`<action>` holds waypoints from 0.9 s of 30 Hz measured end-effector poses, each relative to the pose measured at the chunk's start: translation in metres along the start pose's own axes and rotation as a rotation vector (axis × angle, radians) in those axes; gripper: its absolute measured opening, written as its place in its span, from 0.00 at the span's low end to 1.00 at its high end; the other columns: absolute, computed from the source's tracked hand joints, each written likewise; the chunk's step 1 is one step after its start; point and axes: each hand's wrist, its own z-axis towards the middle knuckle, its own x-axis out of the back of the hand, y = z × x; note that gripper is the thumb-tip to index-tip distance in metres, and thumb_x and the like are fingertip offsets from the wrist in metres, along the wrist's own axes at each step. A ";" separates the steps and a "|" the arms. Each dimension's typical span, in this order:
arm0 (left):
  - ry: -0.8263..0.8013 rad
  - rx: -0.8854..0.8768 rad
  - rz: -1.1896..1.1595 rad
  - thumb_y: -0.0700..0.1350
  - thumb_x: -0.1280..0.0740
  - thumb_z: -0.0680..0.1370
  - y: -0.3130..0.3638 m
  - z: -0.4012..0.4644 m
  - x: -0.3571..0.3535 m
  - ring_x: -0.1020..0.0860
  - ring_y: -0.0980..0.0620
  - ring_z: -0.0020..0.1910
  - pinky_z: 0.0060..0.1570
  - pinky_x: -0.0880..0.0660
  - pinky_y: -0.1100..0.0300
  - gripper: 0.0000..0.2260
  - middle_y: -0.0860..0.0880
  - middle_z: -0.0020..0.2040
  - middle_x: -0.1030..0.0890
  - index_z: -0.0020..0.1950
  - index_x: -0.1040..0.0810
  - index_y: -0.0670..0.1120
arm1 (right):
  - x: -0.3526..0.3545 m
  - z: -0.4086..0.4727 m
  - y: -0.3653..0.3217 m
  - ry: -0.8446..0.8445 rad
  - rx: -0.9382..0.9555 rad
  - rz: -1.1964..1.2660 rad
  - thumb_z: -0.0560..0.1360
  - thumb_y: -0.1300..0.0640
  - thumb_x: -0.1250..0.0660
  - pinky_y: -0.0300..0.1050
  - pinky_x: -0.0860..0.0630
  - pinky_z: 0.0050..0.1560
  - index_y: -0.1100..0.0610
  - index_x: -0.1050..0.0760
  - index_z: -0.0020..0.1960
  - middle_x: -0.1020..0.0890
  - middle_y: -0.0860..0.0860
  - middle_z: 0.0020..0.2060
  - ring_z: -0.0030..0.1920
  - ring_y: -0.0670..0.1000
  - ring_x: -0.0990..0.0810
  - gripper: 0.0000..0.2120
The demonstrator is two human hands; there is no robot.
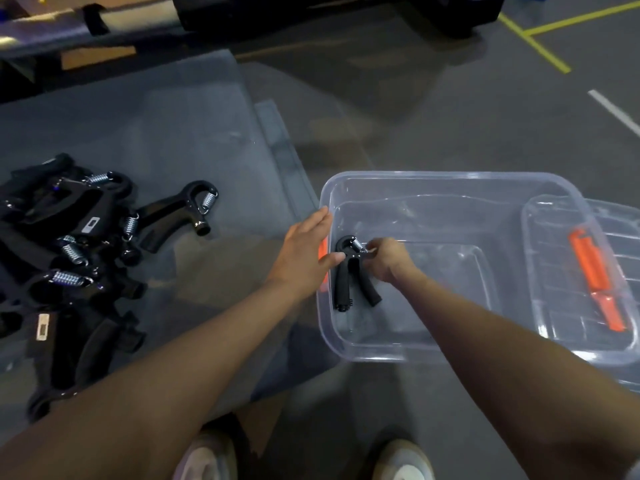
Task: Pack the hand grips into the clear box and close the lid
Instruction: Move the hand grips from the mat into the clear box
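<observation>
The clear box (450, 181) stands open on the floor at centre right. Inside it, near the left wall, my right hand (386, 259) pinches the spring end of a black hand grip (346, 275) whose two handles point toward me. My left hand (304, 249) rests flat with straight fingers against the box's left rim, its thumb touching the grip. A pile of several black hand grips (69, 251) with silver springs lies on the floor at left. The clear lid (554, 271) with orange latches (588, 268) leans over the box's right side.
A grey mat (173, 133) covers the floor under the pile. My two shoes (304, 459) show at the bottom edge. Yellow and white floor lines (540, 39) run at the upper right. Dark equipment and cardboard sit along the top.
</observation>
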 end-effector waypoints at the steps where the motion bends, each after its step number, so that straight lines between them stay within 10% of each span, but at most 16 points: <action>1: -0.016 -0.002 0.002 0.46 0.34 0.77 -0.001 -0.002 0.002 0.46 0.52 0.77 0.73 0.52 0.63 0.30 0.52 0.78 0.44 0.76 0.43 0.46 | 0.007 -0.003 -0.008 0.057 0.006 0.083 0.74 0.63 0.35 0.48 0.24 0.58 0.60 0.23 0.60 0.18 0.60 0.55 0.57 0.59 0.20 0.15; 7: 0.049 0.104 0.042 0.42 0.33 0.75 -0.028 -0.047 0.038 0.32 0.46 0.69 0.69 0.36 0.54 0.24 0.46 0.68 0.30 0.71 0.32 0.46 | 0.032 -0.043 -0.084 0.200 0.201 0.160 0.75 0.63 0.35 0.45 0.27 0.59 0.61 0.22 0.58 0.17 0.59 0.55 0.57 0.57 0.20 0.13; 18: 0.346 0.404 0.087 0.42 0.34 0.75 -0.139 -0.189 0.133 0.30 0.46 0.66 0.66 0.32 0.52 0.19 0.48 0.64 0.29 0.65 0.27 0.47 | -0.100 -0.127 -0.232 -0.142 0.413 0.076 0.72 0.63 0.30 0.40 0.31 0.46 0.63 0.22 0.49 0.24 0.55 0.42 0.45 0.50 0.27 0.06; 27: 0.380 0.569 0.004 0.42 0.34 0.76 -0.200 -0.247 0.119 0.31 0.45 0.66 0.64 0.32 0.52 0.19 0.47 0.65 0.31 0.67 0.30 0.46 | -0.165 -0.170 -0.245 -0.127 0.764 -0.426 0.70 0.59 0.28 0.50 0.28 0.63 0.58 0.31 0.62 0.28 0.55 0.62 0.64 0.57 0.28 0.22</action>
